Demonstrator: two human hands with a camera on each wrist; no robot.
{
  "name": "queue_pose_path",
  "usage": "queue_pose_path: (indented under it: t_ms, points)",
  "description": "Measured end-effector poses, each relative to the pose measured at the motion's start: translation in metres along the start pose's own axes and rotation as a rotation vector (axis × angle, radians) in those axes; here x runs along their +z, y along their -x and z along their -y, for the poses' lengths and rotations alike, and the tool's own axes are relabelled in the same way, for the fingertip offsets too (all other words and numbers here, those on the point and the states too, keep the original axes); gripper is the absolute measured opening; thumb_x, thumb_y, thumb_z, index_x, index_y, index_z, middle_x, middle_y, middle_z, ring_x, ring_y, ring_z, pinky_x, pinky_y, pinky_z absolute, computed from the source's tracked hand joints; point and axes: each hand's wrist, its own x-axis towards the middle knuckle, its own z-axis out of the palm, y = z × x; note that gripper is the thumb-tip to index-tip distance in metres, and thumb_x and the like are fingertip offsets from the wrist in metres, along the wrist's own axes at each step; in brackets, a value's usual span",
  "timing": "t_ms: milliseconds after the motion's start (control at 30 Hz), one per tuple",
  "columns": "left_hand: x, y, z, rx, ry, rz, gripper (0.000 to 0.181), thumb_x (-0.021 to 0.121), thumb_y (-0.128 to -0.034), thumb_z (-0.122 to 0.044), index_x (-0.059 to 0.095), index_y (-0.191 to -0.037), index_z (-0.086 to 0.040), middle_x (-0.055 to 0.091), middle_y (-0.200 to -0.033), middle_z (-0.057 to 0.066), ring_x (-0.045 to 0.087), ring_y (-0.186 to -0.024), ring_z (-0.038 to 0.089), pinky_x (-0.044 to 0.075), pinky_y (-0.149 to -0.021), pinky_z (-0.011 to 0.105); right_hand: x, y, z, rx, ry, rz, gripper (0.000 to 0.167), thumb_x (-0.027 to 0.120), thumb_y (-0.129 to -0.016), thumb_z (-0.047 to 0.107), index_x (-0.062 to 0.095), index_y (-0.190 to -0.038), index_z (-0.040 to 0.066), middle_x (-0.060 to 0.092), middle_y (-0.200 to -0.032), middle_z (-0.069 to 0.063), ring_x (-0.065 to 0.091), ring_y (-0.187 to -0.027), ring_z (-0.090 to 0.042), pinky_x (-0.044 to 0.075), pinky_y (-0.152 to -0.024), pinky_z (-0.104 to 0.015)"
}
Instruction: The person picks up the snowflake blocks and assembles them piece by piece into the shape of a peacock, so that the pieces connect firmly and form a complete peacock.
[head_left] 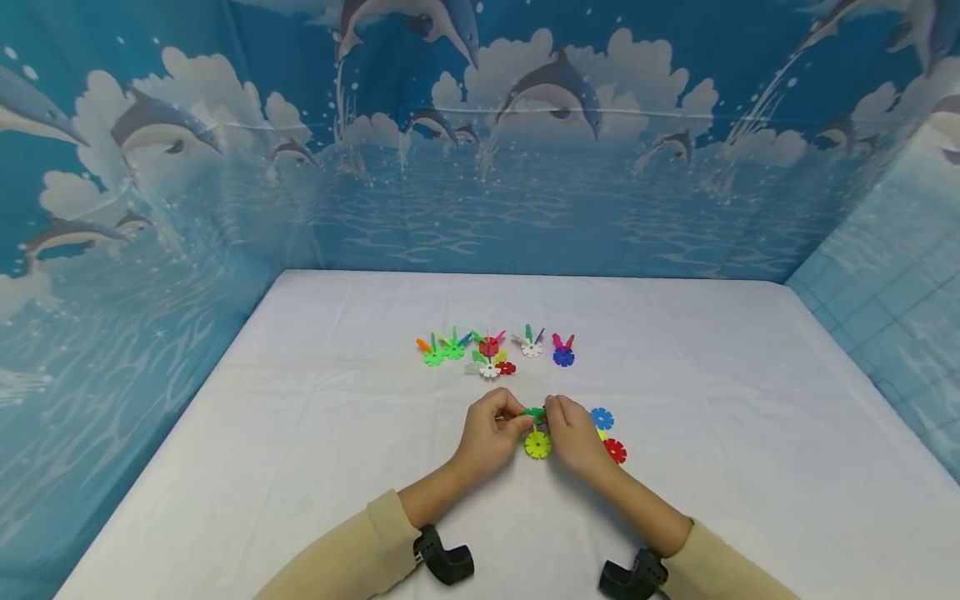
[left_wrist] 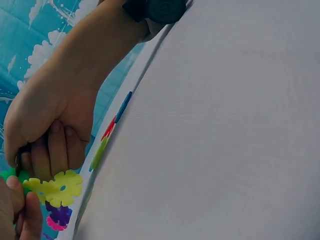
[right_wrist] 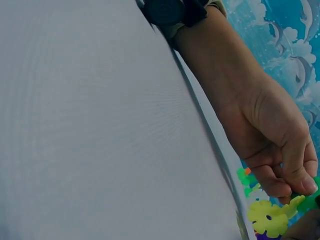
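My left hand pinches a green flower-shaped interlocking disc between thumb and fingers. From the other side my right hand pinches at the same green disc; its fingertips hide part of it. A yellow notched disc hangs below, facing up at me. In the right wrist view, another yellow disc, seen nearly edge-on, links this yellow disc to the green one. Whether a further piece sits in the right fingers cannot be made out.
Beyond the hands stand joined disc clusters: green with orange, white, blue with pink, and a mixed one. Loose blue and red discs lie beside my right hand, a yellow one partly hidden. A white cloth covers the table.
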Motion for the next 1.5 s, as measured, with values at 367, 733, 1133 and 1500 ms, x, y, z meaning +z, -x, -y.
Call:
queue_pose_path:
  t_ms: [367,733,1133,1500]
  points:
    - [0.002,-0.006,0.017,-0.021,-0.031,0.01,0.012,0.068,-0.0859,0.009,0.058,-0.079,0.008,0.06,-0.081,0.017,0.054,-0.072,0.011,0.046,-0.063,0.016,-0.008,-0.004,0.0,0.07,-0.056,0.073,0.036,0.032,-0.107,0.018,0.05,-0.08,0.002,0.043,-0.066,-0.004,0.041,-0.061,-0.017,0.035,-0.058,-0.026]
    - [-0.021,-0.017,0.012,-0.099,-0.239,-0.058,0.01,0.072,-0.0862,-0.008,0.065,-0.081,-0.003,0.061,-0.073,0.0,0.056,-0.066,0.01,0.05,-0.063,0.023,-0.037,-0.006,-0.005,0.142,-0.138,0.158,0.056,0.032,-0.107,0.042,0.057,-0.083,-0.002,0.04,-0.058,-0.001,0.034,-0.051,-0.014,0.028,-0.045,-0.023]
    - [-0.073,-0.037,-0.003,-0.44,-0.672,-0.161,0.017,0.074,-0.0792,-0.013,0.061,-0.072,-0.006,0.059,-0.07,0.003,0.056,-0.066,0.019,0.045,-0.054,0.028,-0.074,-0.002,-0.023,0.194,-0.109,0.12,0.047,0.036,-0.107,0.034,0.054,-0.086,-0.003,0.04,-0.059,-0.002,0.038,-0.053,-0.016,0.032,-0.047,-0.023]
    - [-0.079,-0.041,0.005,-0.492,-0.809,-0.117,0.023,0.074,-0.0805,-0.019,0.061,-0.093,-0.006,0.058,-0.08,0.005,0.055,-0.068,0.022,0.045,-0.057,0.033,-0.083,-0.004,-0.033,0.204,-0.02,0.063,0.049,0.036,-0.106,0.04,0.054,-0.089,-0.002,0.041,-0.061,-0.004,0.04,-0.055,-0.019,0.036,-0.05,-0.024]
